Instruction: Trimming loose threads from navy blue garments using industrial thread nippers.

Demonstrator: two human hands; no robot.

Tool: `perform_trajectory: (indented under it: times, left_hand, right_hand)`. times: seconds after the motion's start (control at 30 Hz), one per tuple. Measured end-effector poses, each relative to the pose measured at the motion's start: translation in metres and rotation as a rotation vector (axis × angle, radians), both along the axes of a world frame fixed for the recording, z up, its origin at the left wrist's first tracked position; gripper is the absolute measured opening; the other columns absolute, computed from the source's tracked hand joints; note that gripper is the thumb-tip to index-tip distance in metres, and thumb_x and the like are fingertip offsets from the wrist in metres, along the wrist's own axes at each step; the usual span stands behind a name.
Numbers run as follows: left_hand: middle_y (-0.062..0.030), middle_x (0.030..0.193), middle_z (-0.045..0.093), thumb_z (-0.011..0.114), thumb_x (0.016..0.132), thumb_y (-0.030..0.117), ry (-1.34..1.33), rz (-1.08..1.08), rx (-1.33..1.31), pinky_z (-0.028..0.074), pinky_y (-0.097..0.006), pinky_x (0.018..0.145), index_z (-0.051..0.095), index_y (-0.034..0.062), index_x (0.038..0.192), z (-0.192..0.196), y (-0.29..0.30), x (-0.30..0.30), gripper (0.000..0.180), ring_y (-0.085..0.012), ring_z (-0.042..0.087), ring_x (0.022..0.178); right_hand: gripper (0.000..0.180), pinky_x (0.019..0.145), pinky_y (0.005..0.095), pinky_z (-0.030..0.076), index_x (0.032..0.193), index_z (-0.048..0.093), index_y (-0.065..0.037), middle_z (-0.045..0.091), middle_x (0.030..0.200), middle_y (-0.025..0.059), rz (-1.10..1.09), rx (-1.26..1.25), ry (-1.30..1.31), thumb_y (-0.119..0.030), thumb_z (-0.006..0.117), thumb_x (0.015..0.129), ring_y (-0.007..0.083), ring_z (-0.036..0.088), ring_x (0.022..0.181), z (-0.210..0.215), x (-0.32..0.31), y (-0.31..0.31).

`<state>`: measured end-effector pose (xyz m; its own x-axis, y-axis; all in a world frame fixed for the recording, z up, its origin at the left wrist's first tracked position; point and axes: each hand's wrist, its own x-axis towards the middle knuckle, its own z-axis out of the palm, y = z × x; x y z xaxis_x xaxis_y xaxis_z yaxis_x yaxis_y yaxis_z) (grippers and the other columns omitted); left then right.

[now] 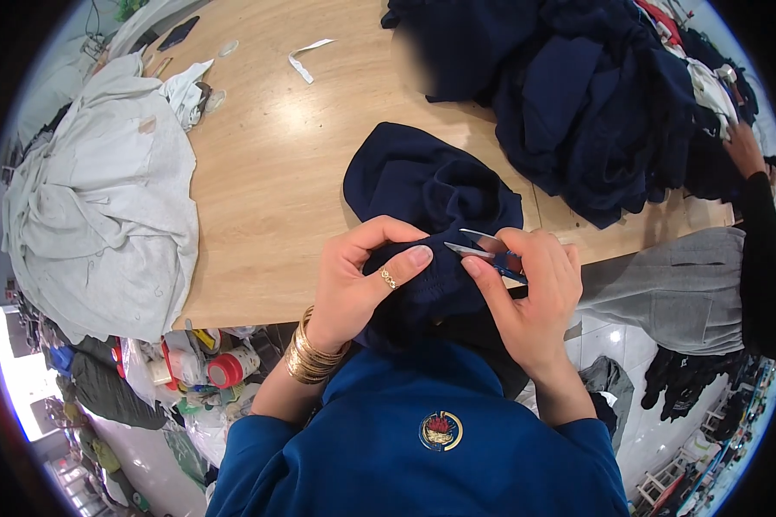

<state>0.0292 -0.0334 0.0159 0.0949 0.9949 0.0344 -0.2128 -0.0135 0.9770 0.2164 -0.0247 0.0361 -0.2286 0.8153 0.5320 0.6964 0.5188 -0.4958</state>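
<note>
A navy blue garment lies bunched over the table's near edge and hangs down toward my lap. My left hand pinches a fold of it between thumb and fingers; a ring and gold bangles show on that hand and wrist. In my right hand is a pair of small thread snips with a blue handle. Their two blades stand apart, the tips at the cloth just right of my left thumb. Any thread between the blades is too small to make out.
A large pile of navy garments covers the table's far right. Pale grey garments drape over its left end. A white strip lies at the back. Another person's arm reaches in at right. Bags and a red-lidded container sit below the edge.
</note>
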Motion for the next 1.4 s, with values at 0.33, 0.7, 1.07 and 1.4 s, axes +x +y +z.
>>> perform_trajectory:
  times: [0.33,0.7,1.07,1.4]
  left_hand:
    - [-0.0027,0.084,0.065,0.067,0.082,0.007,0.079,0.013,0.029,0.045,-0.019,0.071,0.064,-0.0009,0.092,0.001,0.001,0.003,0.013,-0.0062,0.058,0.077]
    - [-0.002,0.083,0.064,0.067,0.082,0.006,0.058,0.016,-0.016,0.045,-0.019,0.071,0.064,-0.0008,0.092,0.002,0.001,0.004,0.013,-0.006,0.057,0.077]
    - [-0.0024,0.084,0.064,0.066,0.082,0.005,-0.033,-0.01,-0.068,0.045,-0.019,0.072,0.064,-0.0014,0.093,0.0,0.001,0.001,0.013,-0.0062,0.057,0.078]
    - [-0.0022,0.085,0.065,0.066,0.082,0.005,0.009,0.002,-0.041,0.045,-0.019,0.072,0.064,-0.0011,0.094,0.0,0.0,0.002,0.014,-0.0059,0.057,0.079]
  right_hand:
    - [0.025,0.057,0.0307,0.027,0.087,0.06,-0.01,0.056,0.07,-0.0031,-0.007,0.053,-0.089,-0.025,0.074,0.073,0.0141,0.05,0.06,0.003,0.005,0.002]
    - [0.022,0.055,0.0216,0.035,0.09,0.057,-0.004,0.054,0.069,0.0016,0.026,-0.52,0.455,-0.019,0.07,0.081,0.0083,0.045,0.057,-0.005,-0.005,-0.004]
    - [0.027,0.051,0.0256,0.041,0.09,0.061,-0.003,0.06,0.075,0.0067,0.055,-0.272,0.212,-0.022,0.073,0.075,0.0175,0.055,0.057,-0.004,0.005,0.003]
    - [0.03,0.05,0.0277,0.04,0.09,0.061,-0.003,0.059,0.072,0.0053,0.041,-0.148,0.129,-0.025,0.074,0.074,0.0184,0.055,0.056,-0.004,0.003,0.003]
